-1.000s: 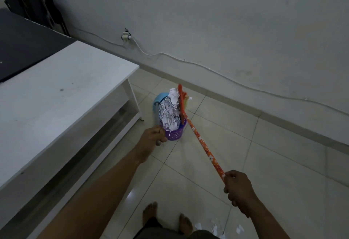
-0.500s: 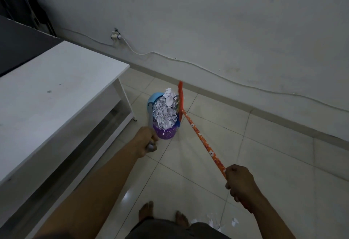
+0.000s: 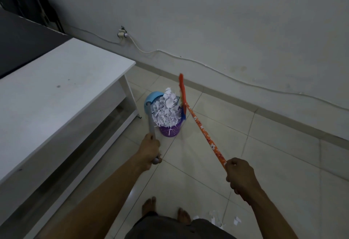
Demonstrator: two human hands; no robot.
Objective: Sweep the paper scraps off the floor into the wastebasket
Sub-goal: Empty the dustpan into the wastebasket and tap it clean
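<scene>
A purple wastebasket (image 3: 170,130) stands on the tiled floor, heaped above its rim with white paper scraps (image 3: 166,111). A light blue dustpan (image 3: 153,98) is tipped over the heap, and my left hand (image 3: 150,148) grips its grey handle (image 3: 151,121). My right hand (image 3: 238,175) grips the orange flowered broom handle (image 3: 204,134). The broom head (image 3: 182,91) presses against the right side of the pile. A few loose scraps (image 3: 215,219) lie on the floor beside my right foot.
A white table (image 3: 56,91) with a lower shelf stands at the left, close to the wastebasket. A grey wall with a socket (image 3: 121,34) and a trailing cable (image 3: 207,66) runs behind. My bare feet (image 3: 149,205) stand on the tiles at the bottom.
The dustpan's grey handle now shows clearly above my left hand, which has drawn back a little from the basket. Broom and right hand hold much the same pose.
</scene>
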